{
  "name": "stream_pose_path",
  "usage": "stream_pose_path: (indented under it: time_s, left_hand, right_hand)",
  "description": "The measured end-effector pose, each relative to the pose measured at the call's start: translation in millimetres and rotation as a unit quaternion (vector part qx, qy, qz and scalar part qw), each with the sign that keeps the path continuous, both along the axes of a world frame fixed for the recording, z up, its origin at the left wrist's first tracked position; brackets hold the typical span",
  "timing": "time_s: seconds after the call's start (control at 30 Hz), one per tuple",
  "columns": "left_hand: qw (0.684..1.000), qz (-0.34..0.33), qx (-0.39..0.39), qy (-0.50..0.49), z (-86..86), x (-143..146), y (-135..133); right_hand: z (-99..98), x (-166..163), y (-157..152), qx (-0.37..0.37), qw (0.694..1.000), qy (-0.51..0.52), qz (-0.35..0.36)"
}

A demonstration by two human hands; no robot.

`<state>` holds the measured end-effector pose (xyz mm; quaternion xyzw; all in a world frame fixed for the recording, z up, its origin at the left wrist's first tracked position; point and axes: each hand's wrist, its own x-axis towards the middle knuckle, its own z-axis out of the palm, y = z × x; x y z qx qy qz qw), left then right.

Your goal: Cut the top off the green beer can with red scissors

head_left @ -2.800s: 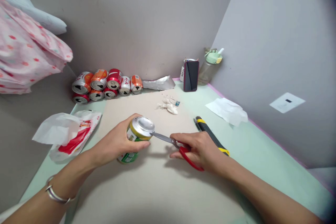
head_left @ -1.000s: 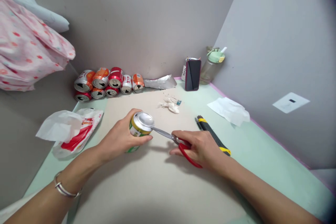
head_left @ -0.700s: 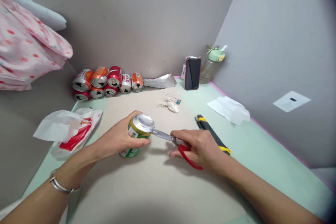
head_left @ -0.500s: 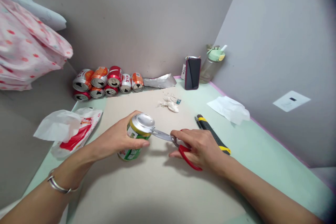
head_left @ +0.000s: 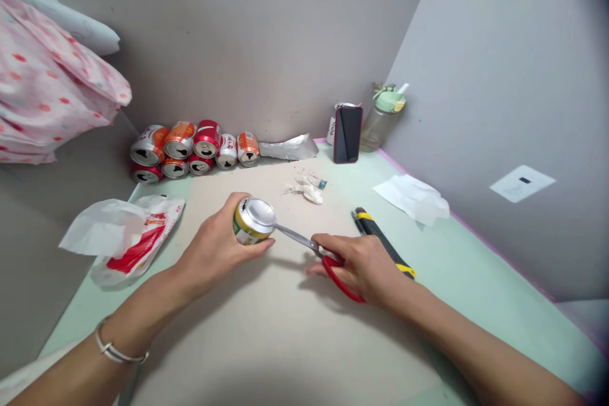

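Note:
My left hand (head_left: 215, 252) is wrapped round a green and yellow drinks can (head_left: 252, 222), tilted so its silver end faces me. My right hand (head_left: 361, 263) grips red-handled scissors (head_left: 318, 249) through the loops. The scissor blades point left and their tip meets the rim of the can. Both hands hover over a beige board (head_left: 285, 330) lying on the pale green table (head_left: 476, 285).
Several red and orange cans (head_left: 195, 147) lie stacked against the back wall. A white and red plastic bag (head_left: 124, 238) lies at the left. A yellow and black utility knife (head_left: 380, 241), white tissue (head_left: 412, 198), a phone (head_left: 346, 134) and a bottle (head_left: 383, 117) sit right.
The can has tipped further toward me and risen slightly in my left hand, hiding its green body. The scissors stay at its rim, with my right hand barely shifted.

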<state>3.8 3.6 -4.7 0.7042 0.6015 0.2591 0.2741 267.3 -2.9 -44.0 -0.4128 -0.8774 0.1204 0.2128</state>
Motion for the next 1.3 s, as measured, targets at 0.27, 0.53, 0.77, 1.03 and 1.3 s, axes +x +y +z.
stream_pose_path:
  time_s: [0.27,0.53,0.77,1.03,1.3]
  left_hand:
    - [0.998,-0.031,-0.042,-0.042,4.3,0.0,1.4]
    - [0.999,-0.035,0.007,0.017,-6.9,-5.0,5.7]
    - [0.985,-0.114,-0.096,-0.084,4.1,-8.7,4.5]
    - [0.974,-0.122,-0.141,-0.131,10.9,-5.5,3.1]
    - [0.994,-0.036,-0.087,-0.06,9.0,2.2,-1.4]
  right_hand:
    - [0.7,1.3,3.6,-0.03,0.999,0.025,0.003]
    - [-0.6,1.6,4.6,-0.005,1.0,-0.019,-0.003]
    - [6.3,1.3,2.8,-0.078,0.994,0.036,0.06]
    - [8.8,0.8,1.1,-0.094,0.993,0.045,0.052]
    - [6.1,-1.8,-6.9,-0.006,1.0,0.001,-0.007]
